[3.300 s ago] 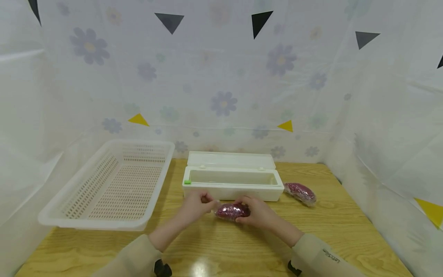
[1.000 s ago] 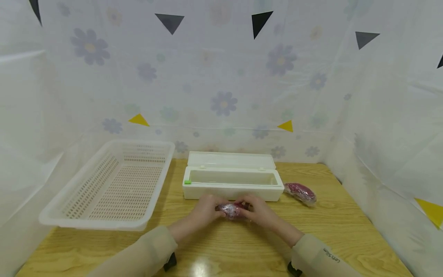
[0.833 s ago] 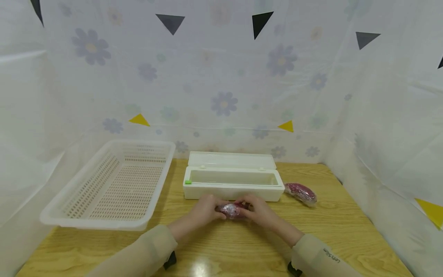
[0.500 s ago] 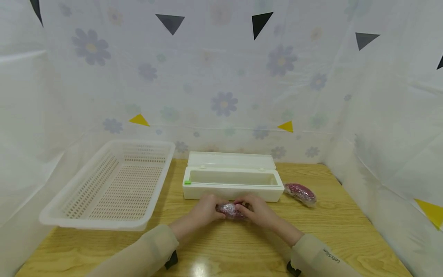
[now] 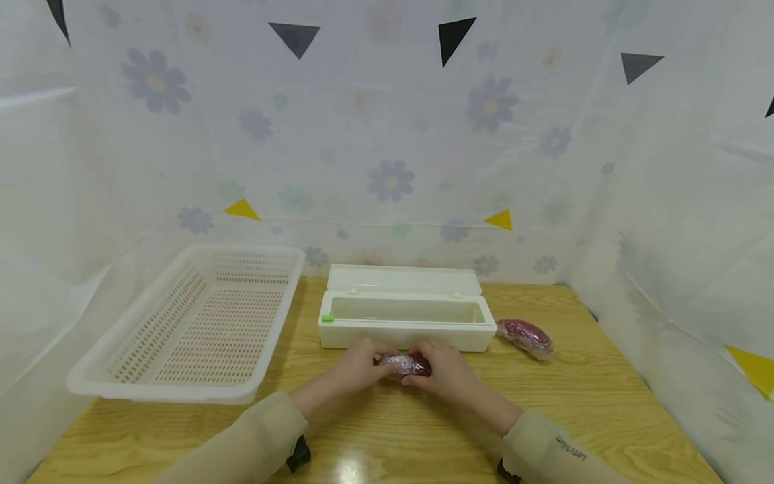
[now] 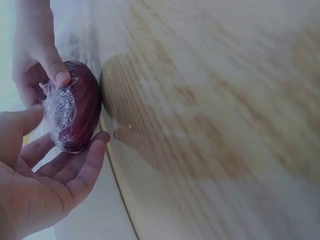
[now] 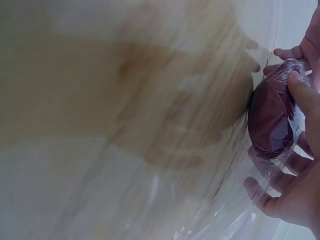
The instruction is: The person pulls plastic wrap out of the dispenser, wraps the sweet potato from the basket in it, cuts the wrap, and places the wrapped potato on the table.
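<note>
A purple sweet potato [image 5: 406, 365] wrapped in clear film lies on the wooden table [image 5: 580, 410], just in front of the white film dispenser box [image 5: 405, 328]. My left hand [image 5: 370, 364] cups its left end, and in the left wrist view the fingers [image 6: 87, 162] curl under the sweet potato [image 6: 75, 112]. My right hand [image 5: 426, 368] grips the right end. In the right wrist view its thumb [image 7: 304, 95] presses the film onto the sweet potato [image 7: 272, 117]. Loose film trails on the table below it.
The dispenser box stands with its lid [image 5: 404, 277] tipped back. A white perforated basket [image 5: 109, 386] sits at the left. A second wrapped sweet potato [image 5: 525, 335] lies right of the box. Flowered plastic sheeting walls in the table on three sides.
Both hands have closed in from the ends over the sweet potato, hiding more of it. The right hand has shifted slightly left. Nothing else has moved.
</note>
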Tool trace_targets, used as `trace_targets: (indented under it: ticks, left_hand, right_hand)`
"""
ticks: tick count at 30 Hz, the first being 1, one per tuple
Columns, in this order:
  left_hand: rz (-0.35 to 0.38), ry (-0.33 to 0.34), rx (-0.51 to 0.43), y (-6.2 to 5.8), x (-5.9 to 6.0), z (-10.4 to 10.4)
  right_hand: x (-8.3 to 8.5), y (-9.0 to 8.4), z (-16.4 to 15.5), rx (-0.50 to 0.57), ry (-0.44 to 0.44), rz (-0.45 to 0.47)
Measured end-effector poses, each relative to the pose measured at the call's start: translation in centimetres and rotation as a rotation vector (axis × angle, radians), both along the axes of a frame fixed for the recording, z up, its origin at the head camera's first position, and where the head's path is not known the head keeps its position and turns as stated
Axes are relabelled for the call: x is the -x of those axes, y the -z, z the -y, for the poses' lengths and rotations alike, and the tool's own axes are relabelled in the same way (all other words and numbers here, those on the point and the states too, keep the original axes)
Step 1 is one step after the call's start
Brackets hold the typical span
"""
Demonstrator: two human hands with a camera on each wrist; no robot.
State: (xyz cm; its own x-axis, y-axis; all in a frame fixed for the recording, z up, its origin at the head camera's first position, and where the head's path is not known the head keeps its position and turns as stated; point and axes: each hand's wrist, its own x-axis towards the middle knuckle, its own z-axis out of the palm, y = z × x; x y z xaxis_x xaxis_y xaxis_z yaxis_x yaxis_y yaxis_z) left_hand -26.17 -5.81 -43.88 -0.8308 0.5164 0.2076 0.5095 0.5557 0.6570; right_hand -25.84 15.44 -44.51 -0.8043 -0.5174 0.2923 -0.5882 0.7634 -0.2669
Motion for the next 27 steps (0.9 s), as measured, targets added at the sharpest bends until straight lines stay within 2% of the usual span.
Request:
trace_targets:
  ticks: [4, 10, 12, 20, 27]
  left_hand:
    - [0.053, -0.002, -0.030, -0.10, -0.05, 0.15]
    - [0.065, 0.000, -0.025, -0.21, -0.23, 0.08]
    - [0.068, 0.001, -0.030, -0.24, -0.26, 0.05]
    - [0.092, 0.008, -0.035, -0.41, -0.57, 0.25]
    - [0.070, 0.020, -0.007, -0.56, -0.68, 0.20]
  right_hand:
    - [0.06, -0.09, -0.15, 0.016, -0.016, 0.034]
    - [0.17, -0.37, -0.05, 0.136, -0.004, 0.200]
    - [0.29, -0.41, 0.06, 0.162, 0.006, 0.230]
    - [0.45, -0.11, 0.15, 0.140, 0.000, 0.164]
    - [0.22, 0.14, -0.14, 0.100, -0.028, 0.124]
